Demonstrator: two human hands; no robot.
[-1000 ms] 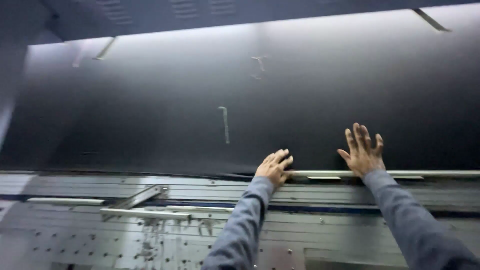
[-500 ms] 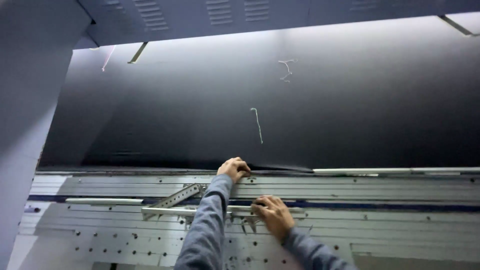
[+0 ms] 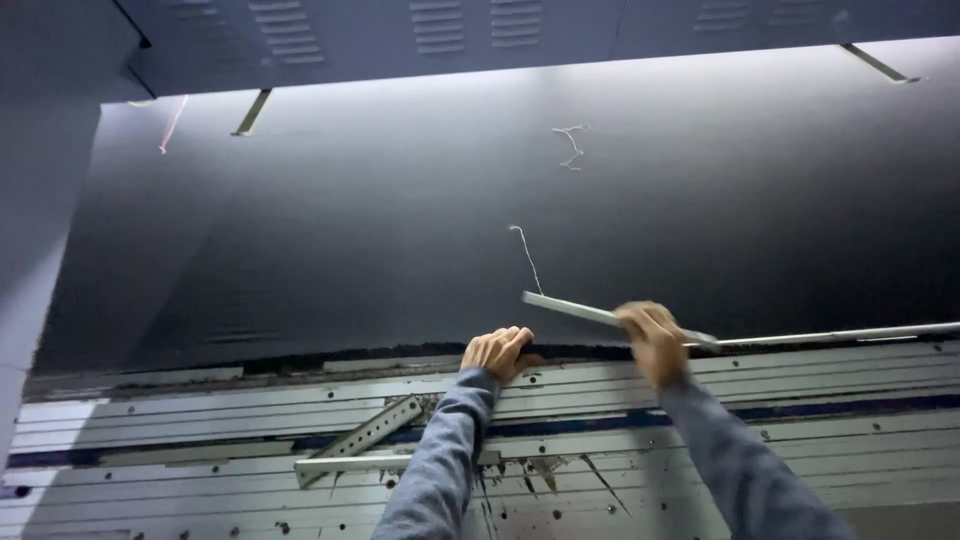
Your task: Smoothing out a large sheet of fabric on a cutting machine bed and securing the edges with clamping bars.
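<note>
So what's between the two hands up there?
In the head view, only the dark sheet's lower edge and the grey metal panel below it lie between the left hand and the right hand, which holds a thin metal strip.

I am looking at a workshop or factory floor, at a big machine rather than any home or office. A wide dark sheet [image 3: 480, 230] lies flat on a long bed of grey metal rails [image 3: 830, 420] drilled with rows of holes. Loose perforated metal strips [image 3: 365, 437] rest on the rails, and grey cabinet panels with vent slots [image 3: 460, 25] stand behind.
</note>
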